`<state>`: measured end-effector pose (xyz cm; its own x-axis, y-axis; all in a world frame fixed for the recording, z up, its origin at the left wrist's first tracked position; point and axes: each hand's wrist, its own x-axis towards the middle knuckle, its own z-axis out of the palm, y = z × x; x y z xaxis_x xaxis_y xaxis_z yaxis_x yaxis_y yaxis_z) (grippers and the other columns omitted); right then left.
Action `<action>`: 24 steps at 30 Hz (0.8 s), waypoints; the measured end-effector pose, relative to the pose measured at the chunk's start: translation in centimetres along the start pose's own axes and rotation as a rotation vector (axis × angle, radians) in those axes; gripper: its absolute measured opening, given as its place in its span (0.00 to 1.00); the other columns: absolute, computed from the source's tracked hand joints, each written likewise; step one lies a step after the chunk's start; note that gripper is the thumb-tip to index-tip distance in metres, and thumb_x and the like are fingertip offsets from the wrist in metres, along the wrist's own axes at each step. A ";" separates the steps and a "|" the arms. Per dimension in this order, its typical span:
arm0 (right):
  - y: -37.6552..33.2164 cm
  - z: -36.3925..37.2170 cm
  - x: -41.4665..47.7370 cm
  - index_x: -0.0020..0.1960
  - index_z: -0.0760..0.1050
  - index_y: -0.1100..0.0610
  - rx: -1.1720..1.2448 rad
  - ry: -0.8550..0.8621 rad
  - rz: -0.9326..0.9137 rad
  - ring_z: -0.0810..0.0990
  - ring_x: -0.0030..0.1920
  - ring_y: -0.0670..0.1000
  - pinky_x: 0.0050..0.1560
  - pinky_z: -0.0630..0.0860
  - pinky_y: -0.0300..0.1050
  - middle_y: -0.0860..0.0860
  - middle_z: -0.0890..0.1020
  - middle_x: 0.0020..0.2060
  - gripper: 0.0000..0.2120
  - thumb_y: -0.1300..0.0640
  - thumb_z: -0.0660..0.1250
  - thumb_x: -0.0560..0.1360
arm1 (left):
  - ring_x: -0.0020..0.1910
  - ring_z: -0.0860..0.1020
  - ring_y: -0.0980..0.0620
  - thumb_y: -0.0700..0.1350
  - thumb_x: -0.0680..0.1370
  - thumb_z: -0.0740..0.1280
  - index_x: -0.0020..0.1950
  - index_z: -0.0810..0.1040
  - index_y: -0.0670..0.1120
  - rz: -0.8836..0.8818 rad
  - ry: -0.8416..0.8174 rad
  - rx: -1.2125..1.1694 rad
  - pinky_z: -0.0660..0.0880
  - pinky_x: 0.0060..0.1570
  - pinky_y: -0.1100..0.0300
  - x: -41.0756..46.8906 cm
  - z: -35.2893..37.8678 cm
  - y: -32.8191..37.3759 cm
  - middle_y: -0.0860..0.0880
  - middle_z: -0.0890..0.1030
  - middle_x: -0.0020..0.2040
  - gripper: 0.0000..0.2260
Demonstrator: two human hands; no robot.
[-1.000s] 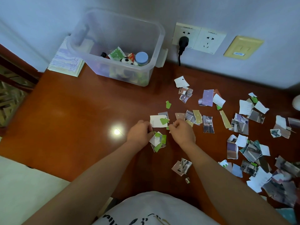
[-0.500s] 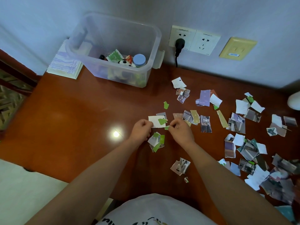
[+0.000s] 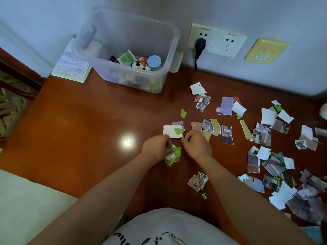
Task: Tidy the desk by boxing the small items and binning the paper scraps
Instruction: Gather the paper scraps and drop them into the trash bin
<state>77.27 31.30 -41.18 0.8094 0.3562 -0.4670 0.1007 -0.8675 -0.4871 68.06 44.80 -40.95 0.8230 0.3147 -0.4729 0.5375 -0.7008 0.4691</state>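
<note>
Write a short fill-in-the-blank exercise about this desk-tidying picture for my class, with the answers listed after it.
1. The jar inside the clear box has a ____ lid.
2. The left hand grips a bundle of scraps coloured white and ____.
3. The plug in the wall socket is ____.
4. The right hand pinches a small green scrap; most loose scraps lie to its ____.
Answers: blue; green; black; right.

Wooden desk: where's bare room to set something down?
The widest bare patch is the left of the reddish-brown wooden desk, bordered by the clear plastic box, the purple-and-white notebook and the left hand. Right of the right hand, torn paper scraps crowd it.
</note>
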 end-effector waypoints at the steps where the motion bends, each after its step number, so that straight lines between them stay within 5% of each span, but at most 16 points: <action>1: 0.0 0.0 0.0 0.42 0.72 0.51 0.122 -0.018 0.018 0.74 0.38 0.48 0.36 0.67 0.42 0.45 0.75 0.35 0.06 0.53 0.67 0.76 | 0.42 0.75 0.55 0.52 0.74 0.71 0.45 0.76 0.54 -0.012 -0.014 -0.017 0.65 0.36 0.62 0.1 0.0 -0.1 0.57 0.76 0.41 0.06; 6: 0.0 -0.7 -0.9 0.37 0.66 0.56 0.926 -0.143 0.310 0.64 0.26 0.48 0.24 0.59 0.38 0.52 0.68 0.31 0.10 0.68 0.60 0.73 | 0.36 0.74 0.56 0.42 0.73 0.70 0.37 0.73 0.50 -0.050 -0.100 -0.355 0.69 0.35 0.61 -0.2 -0.6 -0.8 0.55 0.76 0.35 0.08; 11: 0.2 -1.3 -2.0 0.37 0.66 0.58 1.126 -0.242 0.326 0.67 0.26 0.50 0.24 0.62 0.38 0.54 0.71 0.31 0.12 0.74 0.54 0.69 | 0.27 0.76 0.57 0.34 0.76 0.63 0.38 0.67 0.46 -0.266 -0.149 -0.803 0.70 0.26 0.65 -1.3 -1.9 -1.0 0.49 0.78 0.34 0.10; 14: 0.3 -0.7 -2.4 0.40 0.70 0.56 0.944 -0.276 0.270 0.65 0.25 0.47 0.22 0.59 0.37 0.50 0.69 0.29 0.09 0.68 0.61 0.74 | 0.27 0.76 0.56 0.33 0.76 0.59 0.41 0.68 0.46 -0.354 -0.155 -0.939 0.70 0.25 0.65 -1.6 -2.0 -0.6 0.48 0.78 0.36 0.09; 18: 0.7 0.6 -2.7 0.43 0.74 0.49 0.288 -0.180 0.014 0.72 0.31 0.45 0.31 0.66 0.40 0.44 0.74 0.30 0.08 0.59 0.71 0.72 | 0.29 0.72 0.56 0.41 0.77 0.65 0.47 0.72 0.46 -0.289 -0.112 -0.720 0.68 0.28 0.63 -1.6 -0.5 -0.8 0.50 0.75 0.36 0.02; 21: 0.9 1.2 -3.1 0.50 0.69 0.43 -0.036 -0.176 -0.083 0.77 0.38 0.49 0.30 0.63 0.43 0.45 0.75 0.33 0.12 0.52 0.71 0.73 | 0.37 0.75 0.55 0.51 0.69 0.75 0.53 0.72 0.52 -0.188 -0.093 -0.332 0.69 0.35 0.59 -1.8 0.7 -1.0 0.54 0.76 0.40 0.18; 24: 0.7 1.6 -3.2 0.46 0.70 0.45 -0.143 -0.136 -0.125 0.77 0.42 0.52 0.32 0.63 0.43 0.44 0.75 0.35 0.08 0.51 0.70 0.73 | 0.47 0.77 0.52 0.58 0.64 0.77 0.55 0.70 0.53 -0.100 -0.028 -0.022 0.70 0.39 0.57 -2.4 1.3 -0.3 0.55 0.76 0.51 0.26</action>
<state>73.84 30.07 -41.17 0.7012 0.4992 -0.5091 0.2841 -0.8505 -0.4426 65.63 43.42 -40.92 0.7601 0.3640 -0.5383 0.6205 -0.6525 0.4349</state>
